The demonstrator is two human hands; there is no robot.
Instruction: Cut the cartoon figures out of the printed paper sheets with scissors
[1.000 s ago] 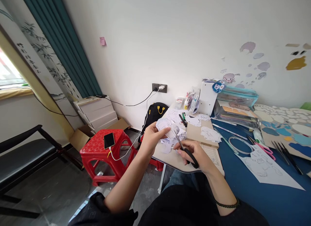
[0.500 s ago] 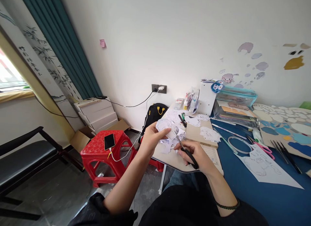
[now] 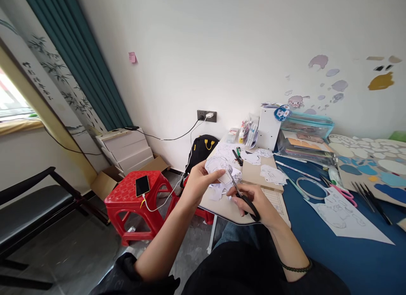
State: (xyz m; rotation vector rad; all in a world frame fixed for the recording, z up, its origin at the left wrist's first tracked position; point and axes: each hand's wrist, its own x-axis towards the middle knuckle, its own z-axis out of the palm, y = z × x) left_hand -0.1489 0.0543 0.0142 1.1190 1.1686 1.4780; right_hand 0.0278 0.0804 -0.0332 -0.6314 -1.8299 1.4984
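My left hand (image 3: 200, 180) pinches a piece of white paper (image 3: 216, 165) with line drawings on it, held up over the near left corner of the table. Black-handled scissors (image 3: 242, 198) are gripped in my right hand (image 3: 253, 202), their blades pointing up and left to the paper's right edge. Whether the blades are parted is too small to tell. White paper scraps (image 3: 218, 191) lie heaped on the table below the paper. Beside them, several cut-out drawings (image 3: 273, 175) rest on a beige board (image 3: 250, 175).
Pink scissors (image 3: 345, 195), tweezers (image 3: 369, 198), a clear ring (image 3: 312, 188) and a drawn sheet (image 3: 352, 219) lie on the blue mat (image 3: 314, 240) at right. A white file box (image 3: 269, 128) stands behind. Left of the table, a red stool (image 3: 122, 193) carries a charging phone (image 3: 142, 186).
The paper in my left hand has turned slightly, and its drawing shows at another angle. My right hand and the scissors stay nearly in place. The view has shifted a little.
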